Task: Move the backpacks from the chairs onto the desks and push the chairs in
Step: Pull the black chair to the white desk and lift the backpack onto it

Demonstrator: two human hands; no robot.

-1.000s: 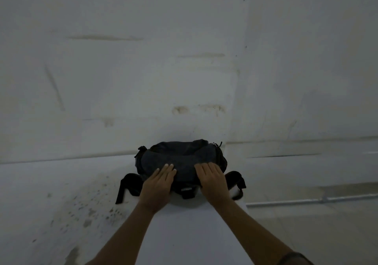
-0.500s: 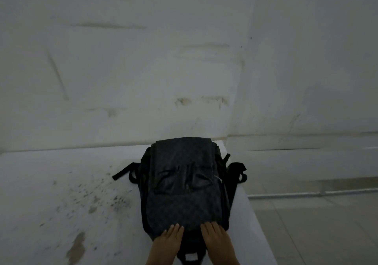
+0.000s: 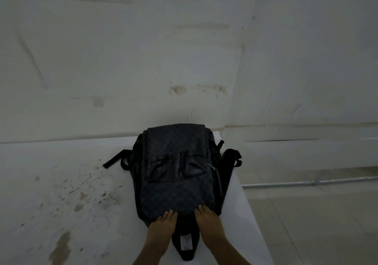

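Observation:
A dark checked backpack [image 3: 178,172] lies flat on the white desk [image 3: 51,162], close to the desk's right edge, its far end near the wall. Its black straps stick out on both sides. A white label shows on the loop at its near end. My left hand [image 3: 161,230] and my right hand [image 3: 208,224] lie palm down, side by side, on the backpack's near end, fingers straight and together, holding it. No chair is in view.
Dark specks and a brown stain [image 3: 61,246] mark the desk to the left of the backpack. A stained white wall [image 3: 143,60] rises right behind the desk. Right of the desk, tiled floor [image 3: 317,224] lies below, with a thin pipe [image 3: 306,183] along the wall's foot.
The backpack stood upright under my hands a second ago; it now lies flat with its front up. My hands came back toward me with its near end.

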